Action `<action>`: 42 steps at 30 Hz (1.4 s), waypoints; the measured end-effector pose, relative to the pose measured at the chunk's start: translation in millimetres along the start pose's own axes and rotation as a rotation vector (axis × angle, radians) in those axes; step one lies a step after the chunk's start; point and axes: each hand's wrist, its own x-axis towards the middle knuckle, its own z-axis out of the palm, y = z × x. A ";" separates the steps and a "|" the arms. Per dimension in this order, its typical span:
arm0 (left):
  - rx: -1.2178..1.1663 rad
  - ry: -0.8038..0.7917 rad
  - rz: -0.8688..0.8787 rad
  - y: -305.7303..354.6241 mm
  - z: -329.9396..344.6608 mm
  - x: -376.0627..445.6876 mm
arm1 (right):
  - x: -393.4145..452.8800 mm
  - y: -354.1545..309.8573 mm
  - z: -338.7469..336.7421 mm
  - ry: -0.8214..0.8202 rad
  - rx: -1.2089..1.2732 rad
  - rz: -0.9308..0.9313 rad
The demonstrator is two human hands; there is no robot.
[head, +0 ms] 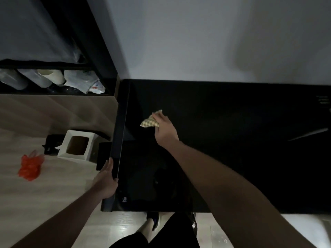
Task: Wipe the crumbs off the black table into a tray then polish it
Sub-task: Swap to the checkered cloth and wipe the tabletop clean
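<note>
The black table (pixel 232 140) fills the middle and right of the view. My right hand (pixel 165 130) presses a yellow checkered cloth (pixel 151 119) flat on the tabletop near its far left part. My left hand (pixel 106 179) grips at the table's left edge (pixel 119 140), thumb on top and fingers along the side. It holds a flat black tray (pixel 103 154) against that edge, and only a dark corner of the tray shows below the rim. A few faint specks (pixel 136 164) lie on the dark top; the light is too dim to see more.
A white box with a brown inside (pixel 78 145) and a red plastic bag (pixel 29 166) lie on the pale floor to the left. A dark shelf with paper rolls and bags (pixel 52 77) stands at back left. The table's far edge meets a white wall (pixel 215 42).
</note>
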 end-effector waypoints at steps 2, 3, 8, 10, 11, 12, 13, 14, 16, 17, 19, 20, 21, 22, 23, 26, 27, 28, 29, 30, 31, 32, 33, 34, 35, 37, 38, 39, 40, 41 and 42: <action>0.027 0.045 0.032 -7.3 4.7 0.8 | 21.9 -0.5 21.5 -0.107 -0.137 -0.049; 0.038 0.055 0.040 -9.9 4.7 2.1 | 26.1 -0.6 33.0 -0.162 -0.223 -0.081; 0.065 0.063 0.050 -14.1 -0.2 3.8 | -24.2 -3.9 83.5 -0.262 -0.416 -0.228; 0.068 0.055 0.059 -13.0 -1.8 1.6 | -66.0 -3.3 95.6 -0.245 -0.359 -0.281; 0.070 0.047 0.070 -12.3 -2.7 1.1 | -89.0 -2.0 99.1 -0.215 -0.323 -0.306; 0.063 0.036 0.080 -11.7 -4.0 1.1 | -112.7 0.5 100.4 -0.181 -0.281 -0.334; 0.046 0.022 0.084 -11.2 -5.9 1.5 | -136.6 5.0 101.4 -0.162 -0.243 -0.366; 0.027 0.012 0.083 -10.6 -7.6 2.2 | -160.1 11.4 103.2 -0.153 -0.224 -0.418; 0.012 0.008 0.083 -9.8 -9.8 6.4 | -202.2 21.6 105.2 -0.218 -0.184 -0.470; 0.011 0.003 0.078 -8.2 -11.0 10.3 | -220.1 24.1 103.2 -0.276 -0.138 -0.457; 0.010 -0.044 0.056 1.3 -15.7 20.4 | -238.5 24.5 92.8 -0.365 -0.021 -0.407; 0.011 -0.078 0.039 8.6 -17.8 26.3 | -240.0 21.0 82.7 -0.381 0.017 -0.355; 0.011 -0.106 0.014 17.9 -20.0 31.6 | -234.8 17.9 70.9 -0.353 0.046 -0.296; 0.012 -0.123 -0.021 27.9 -21.2 37.0 | -222.9 14.7 55.6 -0.307 0.079 -0.226; 0.016 -0.131 -0.059 37.0 -21.4 41.0 | -206.6 12.6 41.3 -0.227 0.110 -0.186; 0.012 -0.169 -0.158 54.0 -16.0 45.7 | -136.2 20.6 4.8 0.055 0.142 -0.158; 0.005 -0.180 -0.177 55.3 -13.5 47.0 | -106.5 24.4 -7.0 0.122 0.125 -0.122; 0.002 -0.183 -0.191 55.0 -11.3 48.6 | -76.8 27.1 -17.4 0.160 0.101 -0.072; 0.004 -0.182 -0.202 54.3 -9.6 50.9 | -48.0 29.3 -27.2 0.189 0.073 -0.029; 0.003 -0.178 -0.210 52.8 -7.9 54.2 | -20.0 33.0 -35.0 0.215 0.052 -0.009; 0.001 -0.177 -0.212 51.6 -6.9 57.3 | 7.6 36.5 -41.1 0.239 0.029 -0.007; 0.000 -0.180 -0.208 50.1 -5.7 59.7 | 31.6 37.1 -48.0 0.240 0.006 -0.007; -0.004 -0.180 -0.196 48.1 -4.4 61.1 | 52.9 35.7 -53.0 0.225 -0.030 0.000; -0.008 -0.179 -0.181 46.2 -3.4 61.9 | 72.4 35.4 -55.0 0.195 -0.077 -0.007; -0.006 -0.180 -0.167 43.8 -1.6 63.1 | 89.2 35.0 -55.1 0.142 -0.135 -0.025; 0.000 -0.183 -0.147 40.3 0.7 65.9 | 109.5 37.1 -45.9 0.014 -0.273 -0.077; 0.000 -0.184 -0.142 39.5 1.2 67.1 | 111.7 40.2 -36.8 -0.025 -0.334 -0.105; 0.000 -0.184 -0.137 39.1 1.9 68.4 | 108.1 43.9 -25.9 -0.036 -0.372 -0.129; -0.004 -0.185 -0.136 39.3 1.6 68.2 | 97.9 45.8 -15.8 -0.030 -0.387 -0.155; -0.009 -0.183 -0.141 39.3 0.9 67.4 | 81.3 46.4 -5.9 -0.018 -0.365 -0.184; -0.010 -0.177 -0.144 40.2 0.0 65.8 | 58.6 45.2 2.5 -0.009 -0.327 -0.213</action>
